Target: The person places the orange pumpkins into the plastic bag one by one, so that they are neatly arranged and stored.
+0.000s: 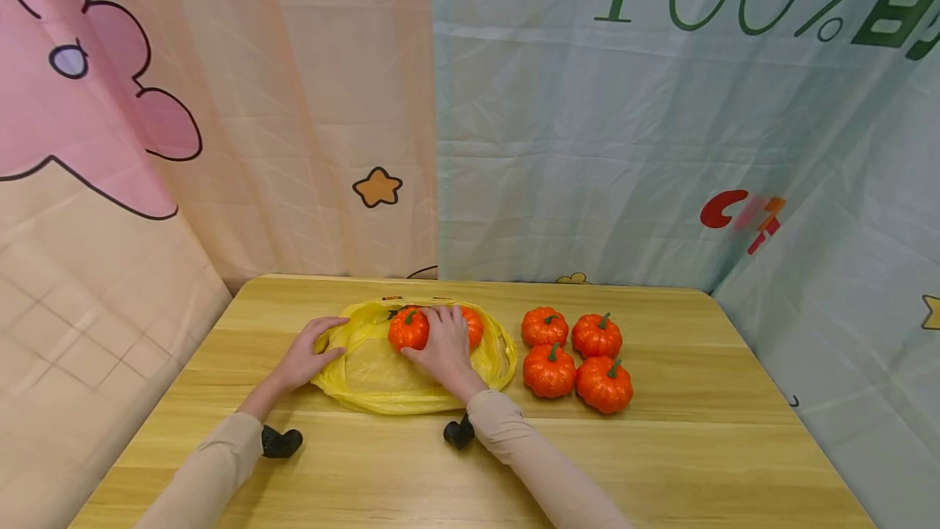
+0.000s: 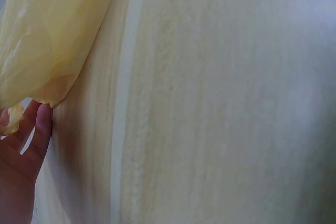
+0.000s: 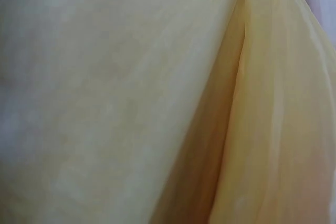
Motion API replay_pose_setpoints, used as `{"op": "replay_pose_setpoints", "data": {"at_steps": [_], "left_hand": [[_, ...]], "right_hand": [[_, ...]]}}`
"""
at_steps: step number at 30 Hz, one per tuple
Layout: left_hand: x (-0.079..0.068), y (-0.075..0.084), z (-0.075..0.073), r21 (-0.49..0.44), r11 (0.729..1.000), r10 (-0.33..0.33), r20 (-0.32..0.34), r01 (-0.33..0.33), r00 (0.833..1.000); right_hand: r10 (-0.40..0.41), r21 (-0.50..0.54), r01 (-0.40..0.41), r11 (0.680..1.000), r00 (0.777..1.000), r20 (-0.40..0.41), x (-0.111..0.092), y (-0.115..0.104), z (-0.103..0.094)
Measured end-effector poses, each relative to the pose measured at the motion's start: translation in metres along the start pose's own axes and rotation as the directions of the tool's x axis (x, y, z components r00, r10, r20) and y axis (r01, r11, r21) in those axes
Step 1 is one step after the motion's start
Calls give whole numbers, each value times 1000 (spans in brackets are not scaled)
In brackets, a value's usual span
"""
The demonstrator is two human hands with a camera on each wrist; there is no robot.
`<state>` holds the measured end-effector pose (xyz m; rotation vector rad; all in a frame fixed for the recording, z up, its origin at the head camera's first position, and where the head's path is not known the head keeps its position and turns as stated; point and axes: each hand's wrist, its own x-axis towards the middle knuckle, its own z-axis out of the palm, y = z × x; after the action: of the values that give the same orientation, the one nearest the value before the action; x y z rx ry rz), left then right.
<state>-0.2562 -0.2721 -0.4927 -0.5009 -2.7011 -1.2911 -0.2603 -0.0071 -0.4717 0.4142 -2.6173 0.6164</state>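
Note:
A yellow plastic bag [image 1: 367, 378] lies spread open on the wooden table, with orange toy pumpkins inside near its back edge. My left hand [image 1: 310, 353] holds the bag's left rim; in the left wrist view its fingers [image 2: 42, 121] are at the yellow plastic. Reaching into the bag, my right hand [image 1: 450, 353] has its thumb and fingers around the right side of one pumpkin [image 1: 408, 328]. Another pumpkin [image 1: 472, 328] shows just beyond that hand, partly hidden by it. The right wrist view shows the bag's side [image 3: 278, 108], with the right hand out of sight.
Several more pumpkins stand grouped right of the bag, among them a front one [image 1: 605, 384] and a back one [image 1: 544, 326]. The wooden table [image 1: 705, 431] runs back to printed curtains [image 1: 558, 145]. A black wrist device [image 1: 281, 442] hangs under the left forearm.

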Motion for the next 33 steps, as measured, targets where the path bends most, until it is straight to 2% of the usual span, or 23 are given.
{"op": "replay_pose_setpoints", "data": {"at_steps": [6,18,33], "left_hand": [[0,0,0,-1,1000,-1,0,1,1000],[0,1,0,-4,1000,5,-1,-5,1000],[0,1,0,-1,1000,27,0,-27,1000]], "right_hand": [[-1,1,1,1000,1000,12,0,0,-2],[-40,61,41,997,999,-17,-1,3,-14],[-95,160,114,980,988,-120,-6,17,-43]]}}
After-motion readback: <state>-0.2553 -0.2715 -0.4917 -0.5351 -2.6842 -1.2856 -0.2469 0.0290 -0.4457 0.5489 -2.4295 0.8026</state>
